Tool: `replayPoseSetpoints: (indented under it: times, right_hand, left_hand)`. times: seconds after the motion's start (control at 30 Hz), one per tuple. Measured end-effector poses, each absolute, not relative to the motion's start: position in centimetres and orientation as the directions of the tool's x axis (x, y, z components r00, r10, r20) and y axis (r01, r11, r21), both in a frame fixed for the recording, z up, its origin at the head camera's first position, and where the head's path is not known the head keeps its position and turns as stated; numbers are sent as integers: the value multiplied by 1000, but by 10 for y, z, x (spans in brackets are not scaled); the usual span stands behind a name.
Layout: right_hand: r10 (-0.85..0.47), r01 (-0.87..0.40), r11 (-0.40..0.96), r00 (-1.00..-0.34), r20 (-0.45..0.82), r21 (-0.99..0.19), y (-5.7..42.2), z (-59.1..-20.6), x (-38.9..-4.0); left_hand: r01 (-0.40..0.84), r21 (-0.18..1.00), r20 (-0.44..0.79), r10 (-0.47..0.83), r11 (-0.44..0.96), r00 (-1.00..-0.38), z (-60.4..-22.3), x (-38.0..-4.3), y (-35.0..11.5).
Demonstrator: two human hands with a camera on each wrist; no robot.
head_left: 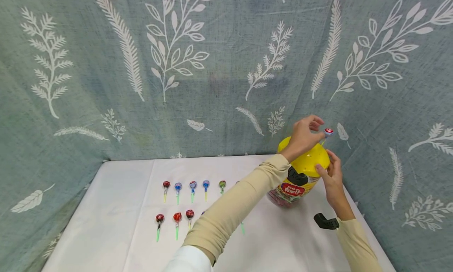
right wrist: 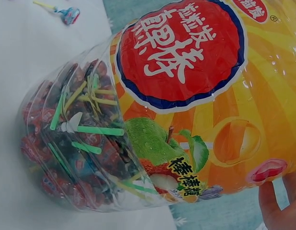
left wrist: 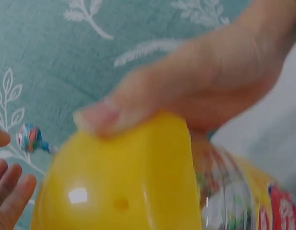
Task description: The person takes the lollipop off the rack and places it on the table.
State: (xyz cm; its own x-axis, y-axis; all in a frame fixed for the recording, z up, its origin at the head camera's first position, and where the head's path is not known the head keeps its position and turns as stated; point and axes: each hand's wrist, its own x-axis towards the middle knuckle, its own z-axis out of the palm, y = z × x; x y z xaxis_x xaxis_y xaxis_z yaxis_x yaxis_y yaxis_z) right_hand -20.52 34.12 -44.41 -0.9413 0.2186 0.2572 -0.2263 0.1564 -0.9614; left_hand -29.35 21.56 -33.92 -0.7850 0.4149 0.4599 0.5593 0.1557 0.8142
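Observation:
A clear plastic jar (head_left: 293, 190) of lollipops with a yellow lid (head_left: 311, 160) stands on the right of the table. One lollipop (head_left: 328, 131) sticks up from the lid, its head wrapped in blue and red. Just beside that lollipop, my left hand (head_left: 306, 133) is over the lid, fingers parted and apart from the candy in the left wrist view. My right hand (head_left: 332, 177) grips the lid's right edge, its thumb on top. Wrapped lollipops (right wrist: 85, 143) with green and yellow sticks fill the jar's lower part.
Two rows of lollipops, including a red one (head_left: 177, 217) and a blue one (head_left: 178, 186), lie on the white-covered table (head_left: 106, 209). My left sleeve (head_left: 233, 209) hides some of them. A patterned grey-green cloth (head_left: 219, 79) surrounds the table's back and sides.

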Motion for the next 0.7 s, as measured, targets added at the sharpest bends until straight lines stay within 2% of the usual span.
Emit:
replayPoseSetpoints:
  times: [0.3, 0.5, 0.7]
  right_hand:
    - [217, -225, 160, -942, 257, -961, 342, -445, -206]
    - [193, -259, 126, -941, 280, -958, 343, -447, -206]
    - [197, -258, 131, -939, 280, -957, 343, -446, -206]
  left_hand:
    - [552, 815, 441, 428, 177, -789, -338, -288, 231]
    - [619, 750, 465, 477, 235, -746, -344, -287, 239]
    - [624, 754, 471, 491, 207, -732, -346, -287, 241]
